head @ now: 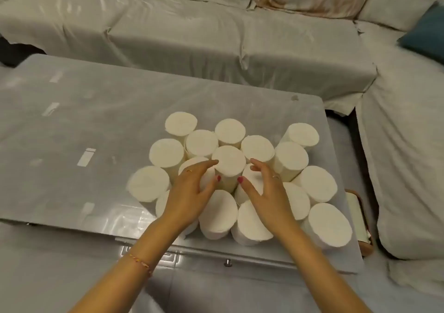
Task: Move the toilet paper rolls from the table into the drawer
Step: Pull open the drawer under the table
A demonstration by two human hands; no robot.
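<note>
Sofa [216,36] cushions under pale covers run along the far side and turn down the right, with a teal pillow [425,33] at the right edge. Nearer us stands the table [72,132], wrapped in shiny film. We see the toilet paper rolls [288,158] standing upright in a tight cluster toward its near right corner — none has left the tabletop. Our left hand [189,194] curls around the left side of the centre roll [228,161], thumb on its front; our right hand [266,192] reaches in from the other side, fingers bent just beside that roll — whether they touch it we cannot tell. Each hand wears a thin ring, and a woven bracelet [140,262] circles the left wrist.
</note>
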